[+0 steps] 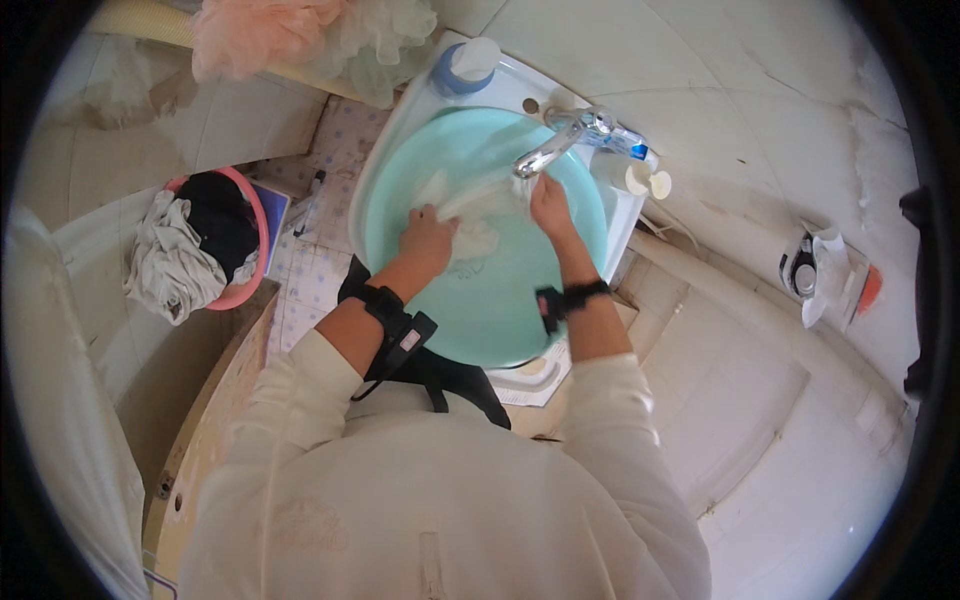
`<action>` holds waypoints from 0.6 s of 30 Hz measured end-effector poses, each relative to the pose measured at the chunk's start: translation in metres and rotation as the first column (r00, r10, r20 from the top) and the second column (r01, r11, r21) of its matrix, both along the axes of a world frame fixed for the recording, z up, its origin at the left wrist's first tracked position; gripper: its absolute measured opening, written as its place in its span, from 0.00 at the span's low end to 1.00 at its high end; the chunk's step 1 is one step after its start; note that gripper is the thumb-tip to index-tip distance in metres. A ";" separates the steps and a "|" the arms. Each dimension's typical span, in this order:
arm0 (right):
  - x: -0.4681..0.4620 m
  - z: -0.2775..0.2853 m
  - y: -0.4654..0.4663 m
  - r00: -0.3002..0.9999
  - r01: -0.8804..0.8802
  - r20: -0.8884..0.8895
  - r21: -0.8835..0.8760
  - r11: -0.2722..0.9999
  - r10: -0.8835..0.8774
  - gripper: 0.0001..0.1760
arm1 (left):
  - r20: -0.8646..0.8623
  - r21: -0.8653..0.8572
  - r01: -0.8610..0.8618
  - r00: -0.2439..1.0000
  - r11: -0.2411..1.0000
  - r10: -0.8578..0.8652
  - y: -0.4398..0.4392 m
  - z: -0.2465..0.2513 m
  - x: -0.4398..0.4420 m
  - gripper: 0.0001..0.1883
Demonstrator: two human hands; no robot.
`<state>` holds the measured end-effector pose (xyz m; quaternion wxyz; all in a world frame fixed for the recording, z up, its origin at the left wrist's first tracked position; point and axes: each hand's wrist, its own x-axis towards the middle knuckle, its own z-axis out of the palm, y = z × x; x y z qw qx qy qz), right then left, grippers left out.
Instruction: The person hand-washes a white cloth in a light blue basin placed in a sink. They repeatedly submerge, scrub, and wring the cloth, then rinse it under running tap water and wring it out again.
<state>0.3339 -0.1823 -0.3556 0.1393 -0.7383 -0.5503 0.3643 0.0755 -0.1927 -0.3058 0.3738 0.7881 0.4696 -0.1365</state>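
A white cloth (480, 204) stretches between my two hands inside a turquoise plastic basin (499, 315). My left hand (427, 238) grips it at the basin's left side, and part of the cloth spreads below and beside the fingers. At the right, my right hand (550, 202) holds the other end just below the spout of a chrome faucet (551, 152). The basin rests on a white washbasin (405, 112). Whether water runs from the spout is hard to tell.
A blue bottle with a white cap (465, 67) stands on the washbasin's back left corner. Behind the faucet lies a toothpaste tube (626, 139), beside a white open-capped tube (622, 171). Clothes fill a pink basin (259, 225) at left. Mesh bath puffs (270, 34) hang above.
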 end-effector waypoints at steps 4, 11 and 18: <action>-0.050 0.050 -0.050 0.843 -0.335 0.421 -0.077 0.939 0.336 0.21 | -0.082 -0.014 0.033 0.996 0.999 -0.034 0.005 0.004 0.005 0.20; -0.087 -0.009 0.004 0.724 -0.339 0.443 -0.440 0.832 0.529 0.20 | 0.016 0.057 -0.112 0.994 0.992 0.111 0.006 -0.007 0.008 0.20; -0.012 0.011 0.034 0.964 -0.188 -0.223 -0.186 0.964 0.145 0.19 | 0.097 -0.044 -0.404 0.908 0.914 0.407 0.017 -0.008 0.010 0.19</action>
